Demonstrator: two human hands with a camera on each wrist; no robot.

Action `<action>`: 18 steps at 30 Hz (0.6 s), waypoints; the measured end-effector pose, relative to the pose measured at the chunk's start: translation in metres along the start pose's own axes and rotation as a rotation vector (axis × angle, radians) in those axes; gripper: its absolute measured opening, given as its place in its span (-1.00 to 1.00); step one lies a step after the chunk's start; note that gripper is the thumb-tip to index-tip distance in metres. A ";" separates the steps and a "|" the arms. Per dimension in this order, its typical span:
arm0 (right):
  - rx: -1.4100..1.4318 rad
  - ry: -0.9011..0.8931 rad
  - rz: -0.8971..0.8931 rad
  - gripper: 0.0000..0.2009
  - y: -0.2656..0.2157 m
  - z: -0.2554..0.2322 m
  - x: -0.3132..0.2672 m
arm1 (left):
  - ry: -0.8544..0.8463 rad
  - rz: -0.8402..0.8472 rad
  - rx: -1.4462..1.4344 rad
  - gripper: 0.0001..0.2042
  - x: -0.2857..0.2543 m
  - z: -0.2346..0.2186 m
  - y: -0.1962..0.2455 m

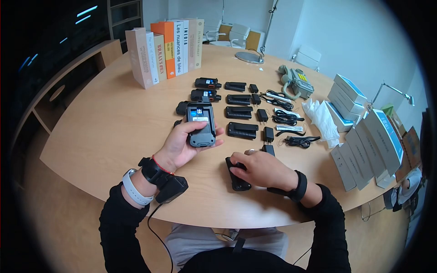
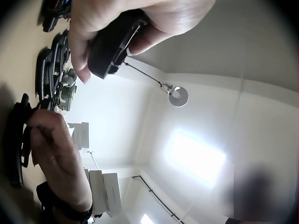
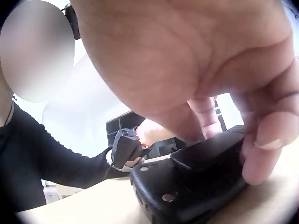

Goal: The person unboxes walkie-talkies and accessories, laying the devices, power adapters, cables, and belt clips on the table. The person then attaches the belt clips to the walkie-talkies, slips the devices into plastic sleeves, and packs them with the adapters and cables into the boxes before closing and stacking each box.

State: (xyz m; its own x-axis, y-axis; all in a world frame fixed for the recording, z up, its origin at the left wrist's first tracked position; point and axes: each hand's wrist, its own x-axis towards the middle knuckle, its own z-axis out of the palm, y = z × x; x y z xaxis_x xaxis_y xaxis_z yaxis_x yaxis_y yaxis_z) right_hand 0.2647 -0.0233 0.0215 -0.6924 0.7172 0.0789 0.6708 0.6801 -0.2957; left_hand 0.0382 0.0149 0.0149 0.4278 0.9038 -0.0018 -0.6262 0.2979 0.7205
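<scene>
Black plastic fills both hands (image 1: 180,142) (image 1: 264,169): left grips an open device (image 1: 200,132), label (image 1: 200,119) inside; right, a clip-backed piece (image 1: 238,183).

Black sleeves (image 1: 120,230), white watchband (image 1: 135,191), red bracelet (image 1: 161,168).

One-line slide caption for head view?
Left hand holds a dark rectangular handheld device; right hand grips a black oblong plastic piece on a pale wooden table.
</scene>
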 end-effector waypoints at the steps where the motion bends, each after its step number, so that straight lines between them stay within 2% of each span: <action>1: -0.013 0.037 0.000 -0.79 -0.002 0.003 -0.001 | 0.008 -0.010 -0.011 -0.65 0.000 0.001 -0.002; 3: -0.006 0.143 -0.038 -0.73 0.000 0.015 -0.001 | -0.008 0.000 0.031 -0.58 0.001 0.000 -0.006; 4: -0.007 0.142 -0.040 -0.73 -0.001 0.015 0.000 | -0.007 0.002 0.031 -0.58 0.002 0.000 -0.007; 6: 0.044 0.130 0.081 -0.69 -0.003 0.014 0.003 | -0.156 0.019 0.035 -0.49 0.003 0.000 -0.010; 7: 0.044 0.131 0.081 -0.69 -0.002 0.013 0.003 | -0.113 0.031 0.100 -0.46 0.003 0.002 -0.012; 9: 0.167 0.248 0.117 -0.63 0.002 0.006 0.005 | -0.084 0.060 0.101 -0.47 0.006 -0.001 -0.021; 10: 0.273 0.247 0.237 -0.63 -0.002 -0.005 0.005 | -0.053 0.087 0.099 -0.48 0.006 -0.001 -0.023; 12: 0.696 0.367 0.255 -0.72 0.011 -0.010 0.005 | -0.040 0.099 0.111 -0.49 0.003 0.000 -0.027; 13: 0.896 0.389 0.315 -0.74 -0.006 -0.025 0.001 | 0.003 0.150 0.129 -0.49 0.001 0.003 -0.029; 14: 0.990 0.440 0.284 -0.73 -0.006 -0.024 0.002 | 0.045 0.200 0.148 -0.50 0.000 0.007 -0.031; 17: 1.030 0.454 0.220 -0.70 -0.022 -0.015 0.002 | 0.013 0.213 0.150 -0.55 -0.009 0.023 -0.034; 18: 1.017 0.465 0.146 -0.68 -0.023 -0.003 0.005 | 0.009 0.227 0.164 -0.58 -0.011 0.025 -0.035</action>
State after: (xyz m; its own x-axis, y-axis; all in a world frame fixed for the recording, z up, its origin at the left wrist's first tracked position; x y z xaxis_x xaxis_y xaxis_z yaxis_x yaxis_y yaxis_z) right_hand 0.2467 -0.0346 0.0312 -0.3164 0.9112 0.2637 0.0625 0.2974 -0.9527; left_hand 0.0720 -0.0132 0.0072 0.2821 0.9448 0.1665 -0.5915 0.0346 0.8056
